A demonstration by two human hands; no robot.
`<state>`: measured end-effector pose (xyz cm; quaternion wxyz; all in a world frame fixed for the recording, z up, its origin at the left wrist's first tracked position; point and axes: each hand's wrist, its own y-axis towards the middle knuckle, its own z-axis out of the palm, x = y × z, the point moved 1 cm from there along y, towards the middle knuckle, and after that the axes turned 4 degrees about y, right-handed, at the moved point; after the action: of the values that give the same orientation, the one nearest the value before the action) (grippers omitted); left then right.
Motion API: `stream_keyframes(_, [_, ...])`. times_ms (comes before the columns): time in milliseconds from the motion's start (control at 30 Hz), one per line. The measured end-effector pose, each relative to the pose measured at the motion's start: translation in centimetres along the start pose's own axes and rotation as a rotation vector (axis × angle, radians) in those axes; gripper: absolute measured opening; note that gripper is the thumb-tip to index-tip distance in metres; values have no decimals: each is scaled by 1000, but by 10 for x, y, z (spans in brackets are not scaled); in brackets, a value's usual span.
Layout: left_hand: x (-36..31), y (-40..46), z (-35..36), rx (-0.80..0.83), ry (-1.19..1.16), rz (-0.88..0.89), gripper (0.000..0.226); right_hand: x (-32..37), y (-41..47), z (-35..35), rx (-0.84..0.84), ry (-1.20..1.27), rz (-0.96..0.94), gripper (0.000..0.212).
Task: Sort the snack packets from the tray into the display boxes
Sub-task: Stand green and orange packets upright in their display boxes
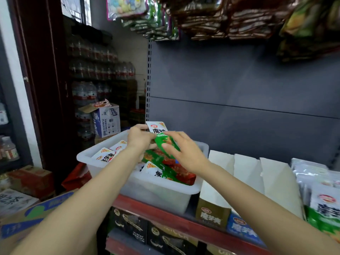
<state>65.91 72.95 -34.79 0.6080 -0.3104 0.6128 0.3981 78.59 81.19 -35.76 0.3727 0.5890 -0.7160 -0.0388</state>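
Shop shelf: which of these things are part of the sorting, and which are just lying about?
Part of the job:
- left hand holding a white packet
- right hand on a green packet
- tray
- display boxes

Lying about:
- water bottles
- hanging bags
- cardboard cartons

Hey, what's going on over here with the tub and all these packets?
A person is sorting snack packets at a shop shelf. The left hand holds a white packet above the clear plastic tray, while the right hand takes hold of a green packet beside it. The tray is still well filled with white, green and red packets. The display boxes stand just right of the tray on the same shelf; from this view, no packets show in them.
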Motion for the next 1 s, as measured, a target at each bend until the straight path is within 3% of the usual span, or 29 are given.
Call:
stream_keyframes(200, [-19, -62, 61, 293, -46, 83, 33, -28, -52, -60, -236, 290, 172, 52])
stream_keyframes(400, [-28, -112, 129, 538, 19, 189, 40, -50, -121, -133, -387, 341, 248, 64])
stream_keyframes(600, [-25, -160, 197, 742, 154, 361, 73, -68, -185, -190, -444, 176, 333, 75])
stream_keyframes(867, [-8, -203, 243, 734, 437, 754, 78, -78, -241, -215, -448, -183, 365, 100])
stream_keyframes(1000, [0, -208, 248, 737, 513, 818, 74, -85, -252, -208, -410, -322, 356, 99])
